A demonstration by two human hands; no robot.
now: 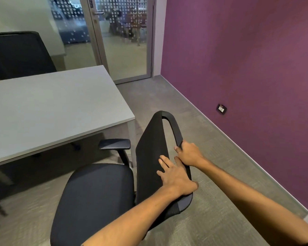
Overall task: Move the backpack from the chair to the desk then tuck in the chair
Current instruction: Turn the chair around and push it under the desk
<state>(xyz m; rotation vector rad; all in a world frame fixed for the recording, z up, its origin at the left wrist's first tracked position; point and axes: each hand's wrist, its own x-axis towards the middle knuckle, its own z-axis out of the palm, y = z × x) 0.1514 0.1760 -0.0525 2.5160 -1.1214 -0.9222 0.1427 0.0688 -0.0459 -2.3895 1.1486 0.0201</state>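
Observation:
A black office chair (96,196) stands on the carpet, turned side-on beside the corner of the grey desk (48,107). Its seat holds nothing, and one armrest (115,143) shows near the desk's edge. My left hand (174,176) grips the top edge of the mesh backrest (153,151), fingers spread over the front. My right hand (189,154) is closed around the backrest's top frame just beyond it. No backpack is in view on the visible part of the desk or on the chair.
A second black chair (20,54) stands behind the desk's far side. A purple wall (247,68) with a socket (221,109) runs along the right. A glass door (124,41) lies at the back. Open carpet (212,148) runs between chair and wall.

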